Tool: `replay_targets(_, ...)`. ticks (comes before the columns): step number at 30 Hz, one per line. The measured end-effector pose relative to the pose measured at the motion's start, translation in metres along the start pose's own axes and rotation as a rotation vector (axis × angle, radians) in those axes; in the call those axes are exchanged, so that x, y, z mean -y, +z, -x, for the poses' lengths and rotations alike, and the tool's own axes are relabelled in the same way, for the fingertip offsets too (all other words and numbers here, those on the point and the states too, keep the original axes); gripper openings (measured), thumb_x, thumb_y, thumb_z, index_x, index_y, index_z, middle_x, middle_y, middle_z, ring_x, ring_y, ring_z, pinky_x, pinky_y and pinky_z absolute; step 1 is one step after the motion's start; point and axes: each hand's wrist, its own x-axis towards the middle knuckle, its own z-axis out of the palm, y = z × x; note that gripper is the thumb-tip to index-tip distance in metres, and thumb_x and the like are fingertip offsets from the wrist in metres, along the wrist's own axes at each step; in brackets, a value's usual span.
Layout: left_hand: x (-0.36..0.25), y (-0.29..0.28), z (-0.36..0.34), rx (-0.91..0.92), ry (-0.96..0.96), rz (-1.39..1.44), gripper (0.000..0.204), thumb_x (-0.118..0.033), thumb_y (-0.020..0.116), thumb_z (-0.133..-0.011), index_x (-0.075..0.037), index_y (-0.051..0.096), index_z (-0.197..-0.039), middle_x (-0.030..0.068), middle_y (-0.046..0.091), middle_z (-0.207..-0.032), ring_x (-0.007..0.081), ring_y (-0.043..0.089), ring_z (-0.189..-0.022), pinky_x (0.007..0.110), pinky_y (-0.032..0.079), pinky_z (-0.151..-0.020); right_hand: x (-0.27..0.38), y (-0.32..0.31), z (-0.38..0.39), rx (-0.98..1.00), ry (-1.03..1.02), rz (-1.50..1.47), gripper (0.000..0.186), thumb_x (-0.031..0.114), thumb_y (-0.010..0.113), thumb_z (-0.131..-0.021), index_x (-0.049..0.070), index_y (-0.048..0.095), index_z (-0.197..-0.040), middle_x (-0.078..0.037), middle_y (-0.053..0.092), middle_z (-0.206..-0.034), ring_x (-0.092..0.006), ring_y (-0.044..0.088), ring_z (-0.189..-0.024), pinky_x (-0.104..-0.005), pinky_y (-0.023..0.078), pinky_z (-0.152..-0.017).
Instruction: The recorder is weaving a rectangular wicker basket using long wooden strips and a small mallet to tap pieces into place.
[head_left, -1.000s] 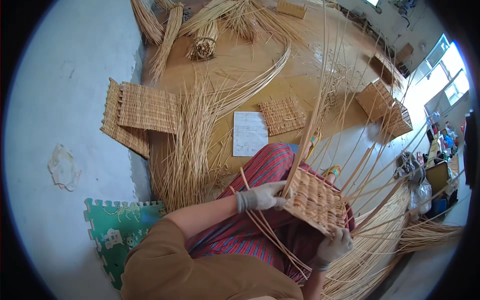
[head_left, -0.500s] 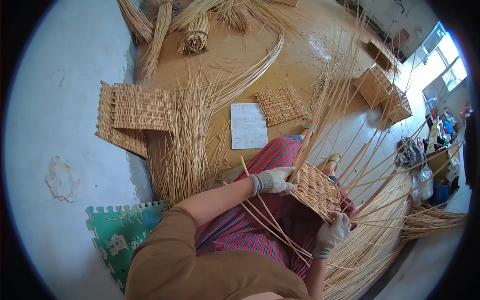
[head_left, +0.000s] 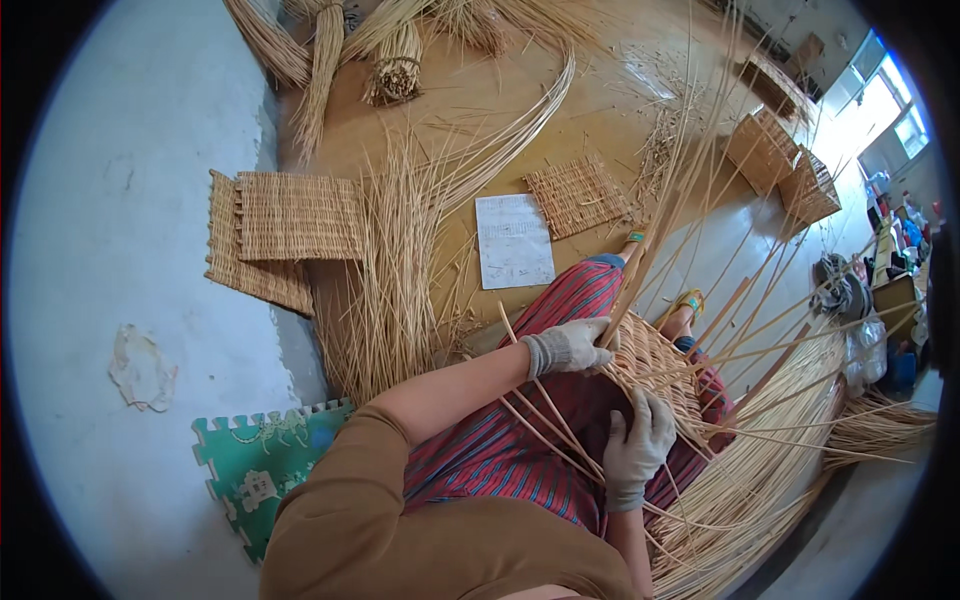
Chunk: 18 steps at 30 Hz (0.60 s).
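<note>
My left hand (head_left: pixel 575 345), in a grey work glove, grips the left corner of the partly woven wicker piece (head_left: pixel 655 365) on my lap, where long upright stakes (head_left: pixel 640 260) rise. My right hand (head_left: pixel 638 450), also gloved, is at the near edge of the weaving, its fingers loosely curved and its thumb apart from them. Long loose strands fan out from the piece to the right and upward. A few pale rods (head_left: pixel 540 420) lie across my striped trousers (head_left: pixel 560 300) beside my left hand.
Woven panels (head_left: pixel 295 215), a paper sheet (head_left: pixel 515 245) and loose reed bundles (head_left: pixel 395 70) lie on the brown floor board. Reeds (head_left: pixel 780 440) also lie at right. A green foam mat (head_left: pixel 265 470) is by the left wall. Woven boxes (head_left: pixel 760 150) and a cluttered bench (head_left: pixel 890 300) are farther right.
My right hand has left the right corner of the piece and moved left and up along its near edge, its fingers loosening. My left hand stays on the left corner.
</note>
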Motion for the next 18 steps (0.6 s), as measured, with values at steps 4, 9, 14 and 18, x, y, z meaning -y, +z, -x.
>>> replay_targets(4,0.008,-0.006,-0.003,0.075,0.021,0.130,0.019,-0.004,0.068,-0.099,-0.010,0.052,-0.107,0.0029,0.057,-0.085,0.0150,0.057,-0.073,0.033,0.054,-0.068,-0.013,0.006,0.004,0.121,0.335,-0.492,0.054,0.021,0.077,-0.098,0.008,0.061,-0.148,-0.011,0.071,-0.122,-0.0244,0.067,-0.107,-0.0389,0.053,-0.097)
replay_targets(9,0.015,-0.009,-0.012,0.125,-0.008,0.134,0.019,-0.005,0.068,-0.100,-0.012,0.052,-0.107,0.0016,0.056,-0.088,0.0136,0.057,-0.075,0.033,0.054,-0.069,-0.026,0.008,-0.013,0.039,0.393,-0.957,0.077,0.027,0.061,-0.111,0.012,0.018,-0.172,-0.014,0.065,-0.139,-0.0229,0.068,-0.114,-0.0330,0.056,-0.093)
replay_targets(14,0.014,-0.008,-0.012,0.141,-0.025,0.206,0.018,-0.007,0.068,-0.101,-0.014,0.053,-0.108,-0.0004,0.057,-0.091,0.0123,0.059,-0.079,0.033,0.057,-0.073,-0.024,0.001,-0.055,0.304,0.282,-0.867,0.072,0.030,0.050,-0.114,0.013,0.013,-0.173,-0.012,0.039,-0.168,-0.0228,0.056,-0.132,-0.0321,0.055,-0.093)
replay_targets(18,0.014,-0.009,-0.011,0.168,-0.040,0.249,0.017,-0.008,0.068,-0.101,-0.015,0.053,-0.107,-0.0014,0.057,-0.093,0.0119,0.061,-0.083,0.034,0.060,-0.077,-0.018,-0.020,-0.088,0.093,0.238,-0.870,0.065,0.003,0.052,-0.106,0.010,0.034,-0.168,-0.007,0.058,-0.137,-0.0089,0.054,-0.101,-0.0255,0.050,-0.087)
